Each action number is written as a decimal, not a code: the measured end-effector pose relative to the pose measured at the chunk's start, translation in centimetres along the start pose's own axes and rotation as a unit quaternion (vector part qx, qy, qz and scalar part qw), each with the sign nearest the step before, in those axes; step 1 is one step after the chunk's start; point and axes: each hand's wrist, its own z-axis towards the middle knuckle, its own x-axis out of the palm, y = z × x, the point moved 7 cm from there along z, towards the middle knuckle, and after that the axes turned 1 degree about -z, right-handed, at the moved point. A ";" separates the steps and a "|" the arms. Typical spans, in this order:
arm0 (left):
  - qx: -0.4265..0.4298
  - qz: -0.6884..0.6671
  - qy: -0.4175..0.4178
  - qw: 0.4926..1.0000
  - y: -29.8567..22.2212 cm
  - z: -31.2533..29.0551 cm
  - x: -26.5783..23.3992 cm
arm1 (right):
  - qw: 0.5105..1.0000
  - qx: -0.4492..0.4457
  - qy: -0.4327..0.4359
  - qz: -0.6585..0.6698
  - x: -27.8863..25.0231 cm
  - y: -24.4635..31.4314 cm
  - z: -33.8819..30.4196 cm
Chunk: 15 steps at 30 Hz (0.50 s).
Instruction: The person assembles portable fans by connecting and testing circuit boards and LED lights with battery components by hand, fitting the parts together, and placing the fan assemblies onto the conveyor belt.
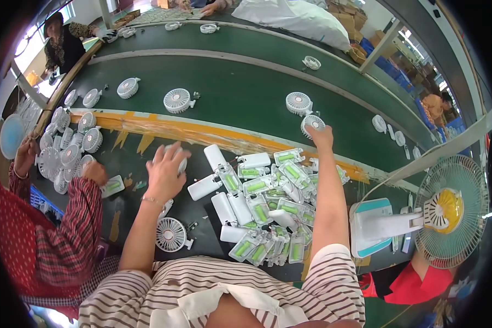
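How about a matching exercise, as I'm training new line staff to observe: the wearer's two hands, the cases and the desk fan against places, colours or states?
1. right hand
2. left hand
3. cases
4. desk fan

A. yellow centre
B. white, some open with green inside
C. touching a small fan
D. left of the cases

Pairs: 1-C; 2-D; 3-B; 4-A

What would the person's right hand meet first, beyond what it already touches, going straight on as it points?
Past the white fan at its fingertips, the right hand would probably meet the second white fan, just ahead on the green belt; depth is hard to judge here.
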 end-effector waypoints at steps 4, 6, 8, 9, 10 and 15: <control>0.002 0.013 0.043 0.999 1.7 -3.6 0.9 | 0.964 0.073 0.038 0.252 0.9 -3.9 1.3; 0.033 -0.019 -0.034 0.999 -0.1 -2.7 -1.0 | 0.940 0.150 0.045 0.302 -1.3 -5.6 -0.3; 0.077 -0.129 -0.093 0.984 -1.8 -1.7 -2.0 | 0.910 0.073 0.102 0.395 -3.9 -4.0 -4.5; 0.116 -0.229 -0.112 0.960 -2.8 -1.3 -2.3 | 0.894 0.015 0.092 0.439 -4.7 -1.8 -7.7; 0.084 -0.336 -0.034 0.937 -3.3 -0.8 -0.5 | 0.872 -0.040 0.084 0.480 -5.3 0.7 -12.0; -0.029 -0.689 0.194 0.698 -8.3 -2.1 2.9 | 0.910 -0.371 0.101 0.156 -6.4 12.0 -34.8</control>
